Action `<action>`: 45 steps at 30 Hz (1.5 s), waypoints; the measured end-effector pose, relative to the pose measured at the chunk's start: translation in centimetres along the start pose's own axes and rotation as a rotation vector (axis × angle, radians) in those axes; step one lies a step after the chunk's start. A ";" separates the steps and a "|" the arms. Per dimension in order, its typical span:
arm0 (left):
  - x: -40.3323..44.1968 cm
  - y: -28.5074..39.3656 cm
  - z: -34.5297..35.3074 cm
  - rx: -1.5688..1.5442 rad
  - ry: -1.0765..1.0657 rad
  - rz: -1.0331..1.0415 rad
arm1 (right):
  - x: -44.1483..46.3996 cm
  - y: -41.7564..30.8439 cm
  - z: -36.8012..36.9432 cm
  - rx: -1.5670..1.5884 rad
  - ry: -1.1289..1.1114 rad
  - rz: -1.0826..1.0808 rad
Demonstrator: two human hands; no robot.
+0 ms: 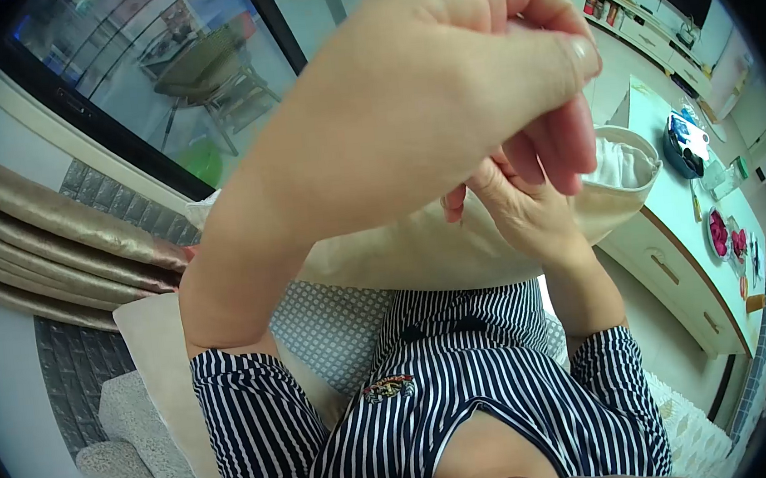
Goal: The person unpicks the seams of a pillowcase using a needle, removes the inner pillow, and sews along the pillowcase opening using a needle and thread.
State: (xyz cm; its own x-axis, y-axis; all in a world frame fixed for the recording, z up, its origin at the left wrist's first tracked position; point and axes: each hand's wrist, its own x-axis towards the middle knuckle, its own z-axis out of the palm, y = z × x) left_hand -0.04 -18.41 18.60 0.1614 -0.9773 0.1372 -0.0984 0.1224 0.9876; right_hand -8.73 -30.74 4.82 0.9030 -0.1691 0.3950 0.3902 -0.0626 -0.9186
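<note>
My left hand (487, 75) is raised close to the camera, its thumb pressed against the bent index finger. Whatever sits in that pinch is too small or hidden to make out. Lower down and partly behind it, my right hand (526, 213) has its fingers curled at the cream cushion cover (403, 260), which lies across my lap. The exact grip there is partly hidden. At its right end the cover gapes, and white filling or lining (615, 162) shows inside.
At the right stands a white table with drawers (676, 259), bearing a dark blue container (686, 144), a clear green-lidded jar (731, 177) and bowls of dark pink pieces (719, 235). Gold curtains (54, 231) hang at the left by a glass door. A patterned cushion (335, 320) lies beside me.
</note>
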 end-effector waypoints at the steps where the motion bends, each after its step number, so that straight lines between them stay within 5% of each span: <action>1: -0.1 -0.4 -0.3 -0.062 -0.034 0.026 | 0.1 0.0 0.1 -0.027 0.024 -0.018; 3: -0.7 -1.9 -0.9 -0.126 -0.066 0.055 | 0.3 0.9 -0.7 -0.016 0.006 -0.057; 6: -3.8 -6.1 -2.7 0.251 0.470 0.340 | 0.1 1.2 -1.4 -0.116 0.046 -0.120; 8: -6.1 -9.5 -5.3 0.612 0.673 0.188 | 0.0 1.5 -1.7 -0.251 0.135 -0.161; 11: -9.7 -13.7 -7.5 0.792 0.591 0.027 | 0.0 2.2 -2.5 -0.527 0.135 -0.343; 17: -11.8 -19.0 -6.9 1.108 0.726 0.156 | -0.4 2.1 -3.3 -0.826 0.089 -0.454; 26: -11.3 -19.1 -5.8 0.944 0.807 0.072 | -2.0 2.5 -4.0 -0.955 0.088 -0.434; 32: -9.9 -17.4 -4.9 1.108 0.671 0.148 | -2.8 1.6 -4.7 -0.535 0.271 -0.134; 35: -8.9 -17.6 -4.0 1.044 0.631 0.198 | -3.0 1.5 -6.0 0.082 0.385 -0.053; 45: -5.7 -17.5 -3.1 1.147 0.538 0.359 | -5.1 2.1 -7.1 0.038 0.367 -0.224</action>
State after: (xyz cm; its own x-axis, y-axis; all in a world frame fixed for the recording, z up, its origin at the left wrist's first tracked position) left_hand 3.77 -14.49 0.73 0.2935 -0.6982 0.6529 -0.9465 -0.1161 0.3012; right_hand -13.77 -36.98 0.78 0.6739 -0.4947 0.5488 0.5820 -0.1021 -0.8067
